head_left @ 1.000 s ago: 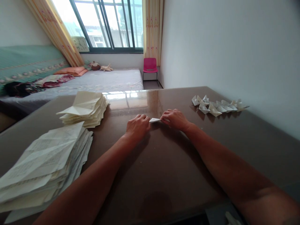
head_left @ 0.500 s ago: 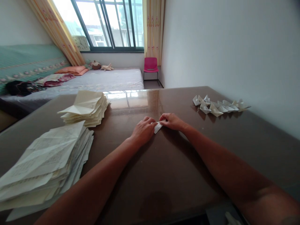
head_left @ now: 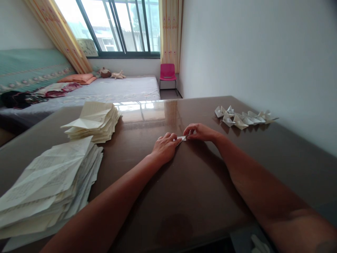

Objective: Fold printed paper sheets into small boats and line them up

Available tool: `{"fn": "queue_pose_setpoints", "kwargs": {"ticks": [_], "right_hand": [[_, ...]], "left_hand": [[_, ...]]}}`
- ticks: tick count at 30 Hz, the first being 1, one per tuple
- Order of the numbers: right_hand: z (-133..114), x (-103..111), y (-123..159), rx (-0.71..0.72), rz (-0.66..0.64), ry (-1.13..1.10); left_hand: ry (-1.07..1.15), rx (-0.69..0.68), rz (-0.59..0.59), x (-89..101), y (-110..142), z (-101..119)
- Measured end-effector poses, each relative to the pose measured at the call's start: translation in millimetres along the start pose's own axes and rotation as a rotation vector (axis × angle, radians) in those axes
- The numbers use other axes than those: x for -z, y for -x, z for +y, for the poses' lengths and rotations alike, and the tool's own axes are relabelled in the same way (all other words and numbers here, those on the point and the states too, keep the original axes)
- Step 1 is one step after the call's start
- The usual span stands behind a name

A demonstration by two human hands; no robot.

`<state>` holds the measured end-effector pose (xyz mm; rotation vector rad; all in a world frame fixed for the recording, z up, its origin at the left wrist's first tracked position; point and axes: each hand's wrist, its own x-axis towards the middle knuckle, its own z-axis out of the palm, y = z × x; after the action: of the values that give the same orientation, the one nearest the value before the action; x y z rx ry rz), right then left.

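A small piece of folded paper (head_left: 181, 138) lies at the middle of the brown table (head_left: 168, 196), mostly covered by my fingers. My left hand (head_left: 165, 146) presses on its left part, thumb and fingertips closed on it. At its right end my right hand (head_left: 198, 133) pinches the paper between thumb and curled fingers. Only a little white, pointed part shows between the two hands. Its underside is hidden.
Two paper stacks, a cream one (head_left: 92, 123) and a white written one (head_left: 50, 182), stand on the left. Several folded paper boats (head_left: 240, 121) sit at the right near the wall. Beyond the table are a bed (head_left: 126, 88) and a pink chair (head_left: 167, 72).
The folded paper has been turned and shifted slightly right between my hands. My left hand has moved right and now covers more of it; my right hand keeps to its right end.
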<state>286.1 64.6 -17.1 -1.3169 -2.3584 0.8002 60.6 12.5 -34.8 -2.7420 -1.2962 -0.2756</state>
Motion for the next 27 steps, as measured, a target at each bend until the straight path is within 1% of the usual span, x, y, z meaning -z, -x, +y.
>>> {"fn": "queue_pose_setpoints", "kwargs": {"ticks": [2, 6, 9, 14, 16, 19, 22, 25, 27], "right_hand": [[-1, 1, 0, 0.01, 0.003, 0.046], [-2, 4, 1, -0.028, -0.006, 0.116], [-2, 5, 1, -0.03, -0.022, 0.153], [-2, 2, 0, -0.024, -0.015, 0.183], [-2, 1, 0, 0.004, -0.002, 0.21], [-3, -3, -1, 0.052, 0.06, 0.315], [-6, -11, -5, 0.0, 0.09, 0.356], [-11, -19, -11, -0.08, 0.085, 0.298], [-13, -22, -13, -0.104, 0.067, 0.215]], "left_hand": [[0.003, 0.005, -0.01, 1.6, -1, 1], [0.001, 0.033, -0.018, 3.5, -3, 4], [-0.02, 0.041, -0.02, 4.9, -5, 7], [-0.068, 0.047, -0.098, 11.4, -9, 13], [-0.082, 0.048, -0.109, 13.4, -9, 14], [-0.093, 0.04, -0.079, 12.6, -7, 15], [-0.103, 0.019, -0.024, 7.7, -5, 16], [-0.108, 0.0, 0.019, 2.4, -4, 17], [-0.107, 0.012, 0.033, 0.6, -3, 18]]}}
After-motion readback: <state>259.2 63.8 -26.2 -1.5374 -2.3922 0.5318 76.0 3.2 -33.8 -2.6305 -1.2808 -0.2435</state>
